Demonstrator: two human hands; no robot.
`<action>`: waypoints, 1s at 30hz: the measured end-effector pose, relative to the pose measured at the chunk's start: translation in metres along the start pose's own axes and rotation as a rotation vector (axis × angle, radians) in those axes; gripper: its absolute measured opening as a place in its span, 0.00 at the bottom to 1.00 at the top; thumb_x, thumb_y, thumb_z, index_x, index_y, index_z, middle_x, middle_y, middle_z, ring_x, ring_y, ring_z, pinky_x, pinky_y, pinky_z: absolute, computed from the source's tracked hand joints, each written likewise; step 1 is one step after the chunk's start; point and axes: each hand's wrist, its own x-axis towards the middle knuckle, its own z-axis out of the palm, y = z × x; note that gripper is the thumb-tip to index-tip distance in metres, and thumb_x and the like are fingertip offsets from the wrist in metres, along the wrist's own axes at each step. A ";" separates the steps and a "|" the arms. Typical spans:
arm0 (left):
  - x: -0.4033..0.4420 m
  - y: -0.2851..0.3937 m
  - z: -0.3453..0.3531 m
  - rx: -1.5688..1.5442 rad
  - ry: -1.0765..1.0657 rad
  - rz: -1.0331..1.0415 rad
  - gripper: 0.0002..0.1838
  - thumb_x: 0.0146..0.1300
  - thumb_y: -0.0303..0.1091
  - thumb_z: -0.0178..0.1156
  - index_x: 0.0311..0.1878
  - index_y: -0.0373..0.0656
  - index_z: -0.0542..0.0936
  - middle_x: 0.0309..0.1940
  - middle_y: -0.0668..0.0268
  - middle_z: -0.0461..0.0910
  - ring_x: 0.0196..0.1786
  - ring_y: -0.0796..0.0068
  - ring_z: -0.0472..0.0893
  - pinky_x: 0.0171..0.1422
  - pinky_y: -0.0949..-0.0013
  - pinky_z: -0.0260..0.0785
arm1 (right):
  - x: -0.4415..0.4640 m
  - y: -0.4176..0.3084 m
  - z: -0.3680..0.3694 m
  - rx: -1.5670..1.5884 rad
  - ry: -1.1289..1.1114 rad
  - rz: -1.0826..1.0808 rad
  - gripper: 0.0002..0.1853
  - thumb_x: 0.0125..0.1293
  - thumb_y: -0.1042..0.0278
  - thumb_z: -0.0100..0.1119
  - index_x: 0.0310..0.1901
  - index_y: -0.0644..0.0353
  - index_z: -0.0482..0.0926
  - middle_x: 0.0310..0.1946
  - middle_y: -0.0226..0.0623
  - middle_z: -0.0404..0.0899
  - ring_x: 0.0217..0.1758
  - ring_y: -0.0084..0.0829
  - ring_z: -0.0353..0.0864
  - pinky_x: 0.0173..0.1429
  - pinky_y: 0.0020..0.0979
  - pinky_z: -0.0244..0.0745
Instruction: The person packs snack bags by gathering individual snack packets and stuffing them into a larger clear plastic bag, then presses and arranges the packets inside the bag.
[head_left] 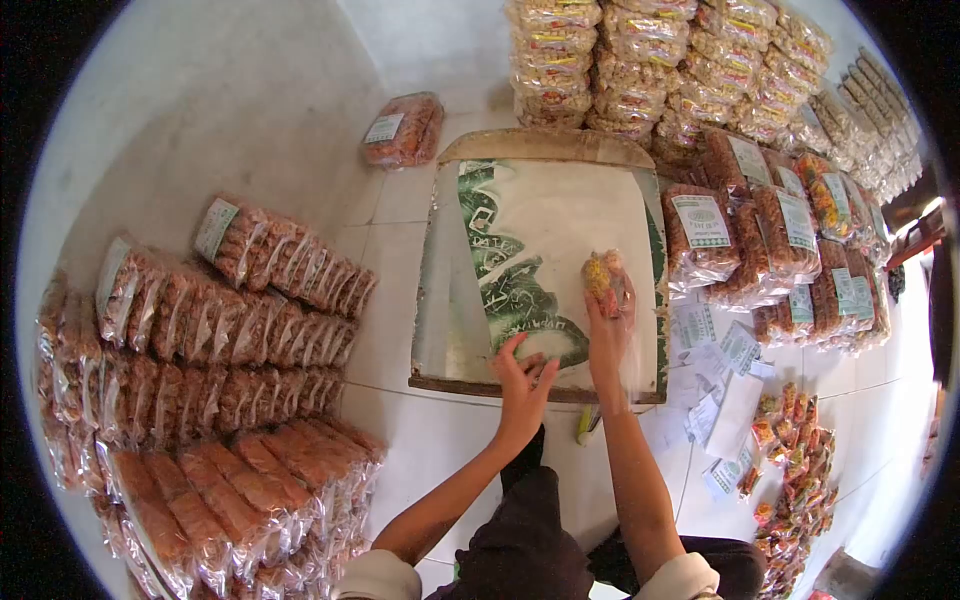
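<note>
A low board or small table (570, 210) with a green-and-white printed top stands in front of me. My right hand (608, 330) is closed around a small clear bag of colourful snacks (603, 275), yellow and reddish, over the board's right side. Clear plastic hangs beside the fingers. Near the front edge, my left hand (524, 385) is held over the printed top with its fingers apart and nothing visible in it.
Stacked bags of brown snacks (240, 330) rise on the left. Bags of pale snacks (650, 60) are piled at the back. Labelled packs (700, 235) stand at right, near loose paper labels (735, 400) and a heap of small colourful packets (795, 470). One reddish pack (402, 130) lies behind the board.
</note>
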 end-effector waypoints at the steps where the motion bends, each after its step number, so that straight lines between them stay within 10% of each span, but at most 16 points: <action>1: 0.004 -0.002 0.006 -0.004 0.000 0.001 0.33 0.55 0.30 0.60 0.62 0.45 0.56 0.53 0.55 0.56 0.52 0.62 0.67 0.55 0.66 0.65 | -0.002 -0.005 -0.001 0.110 0.013 0.076 0.29 0.57 0.66 0.60 0.59 0.62 0.61 0.53 0.40 0.67 0.55 0.31 0.67 0.54 0.28 0.67; 10: 0.008 0.010 -0.004 0.429 -0.342 0.205 0.44 0.50 0.18 0.60 0.65 0.49 0.46 0.57 0.57 0.53 0.51 0.68 0.69 0.46 0.71 0.70 | 0.005 -0.014 -0.006 -0.008 -0.046 0.080 0.27 0.56 0.68 0.60 0.57 0.64 0.64 0.52 0.38 0.70 0.52 0.29 0.69 0.53 0.27 0.68; 19: -0.038 0.020 -0.035 0.213 -0.450 -0.140 0.44 0.48 0.25 0.65 0.64 0.44 0.48 0.60 0.55 0.50 0.61 0.60 0.58 0.53 0.63 0.67 | 0.001 -0.008 0.016 -0.099 0.073 -0.033 0.29 0.52 0.76 0.61 0.57 0.68 0.63 0.53 0.45 0.69 0.54 0.35 0.69 0.57 0.31 0.65; 21: -0.040 0.032 -0.031 0.952 -0.205 0.139 0.38 0.49 0.28 0.64 0.60 0.41 0.53 0.58 0.54 0.53 0.59 0.57 0.60 0.56 0.60 0.61 | -0.002 -0.016 0.017 -0.078 0.080 -0.035 0.29 0.52 0.77 0.60 0.57 0.68 0.63 0.52 0.45 0.69 0.54 0.36 0.69 0.57 0.32 0.64; 24: 0.002 0.059 -0.012 0.859 -0.003 0.596 0.26 0.52 0.27 0.60 0.52 0.39 0.61 0.51 0.54 0.60 0.54 0.57 0.64 0.58 0.60 0.57 | -0.005 -0.013 0.017 -0.101 0.087 -0.074 0.29 0.51 0.79 0.60 0.57 0.68 0.63 0.52 0.45 0.69 0.54 0.38 0.69 0.58 0.32 0.62; 30: 0.092 0.010 0.028 0.424 -0.116 0.636 0.08 0.57 0.20 0.49 0.40 0.35 0.63 0.38 0.53 0.65 0.44 0.54 0.66 0.50 0.61 0.59 | -0.008 0.016 0.025 0.059 0.094 -0.114 0.30 0.51 0.83 0.57 0.56 0.65 0.58 0.54 0.43 0.63 0.57 0.37 0.64 0.59 0.30 0.62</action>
